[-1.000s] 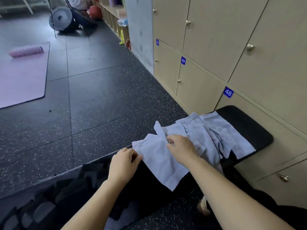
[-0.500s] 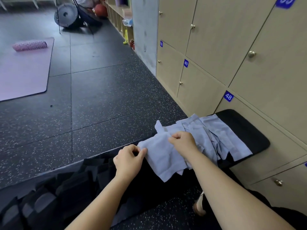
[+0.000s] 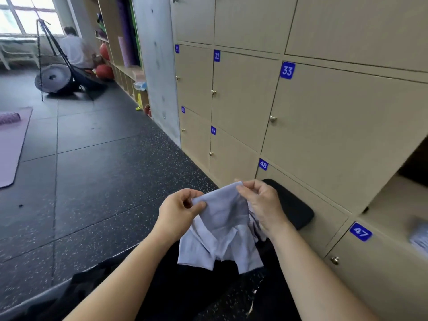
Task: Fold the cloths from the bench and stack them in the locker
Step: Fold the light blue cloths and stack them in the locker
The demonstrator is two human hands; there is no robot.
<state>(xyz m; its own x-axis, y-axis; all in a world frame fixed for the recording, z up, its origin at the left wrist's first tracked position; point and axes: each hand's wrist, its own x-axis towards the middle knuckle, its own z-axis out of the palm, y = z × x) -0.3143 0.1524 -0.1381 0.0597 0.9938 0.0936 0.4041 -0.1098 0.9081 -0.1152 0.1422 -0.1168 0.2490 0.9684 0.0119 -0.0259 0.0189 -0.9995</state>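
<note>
A pale lilac-grey cloth (image 3: 222, 225) hangs in the air in front of me, above the black padded bench (image 3: 293, 205). My left hand (image 3: 178, 212) pinches its left top corner between thumb and fingers. My right hand (image 3: 261, 205) pinches the right top corner. The cloth droops between them, its lower edges loose and uneven. Behind my right hand a few more pale cloth folds show on the bench. At the far right an open locker (image 3: 398, 198) holds a blurred pale cloth stack (image 3: 420, 237).
Beige locker doors numbered 33 (image 3: 287, 70), 48 and 47 (image 3: 360, 232) line the wall on the right. Dark speckled floor tiles (image 3: 92, 170) spread to the left, with a pink mat (image 3: 11, 144). A person (image 3: 76, 50) sits far off by shelves.
Both hands lifted the cloth off the bench pile and raised it by its top corners. The view tilted upward, and the open locker came into sight at right.
</note>
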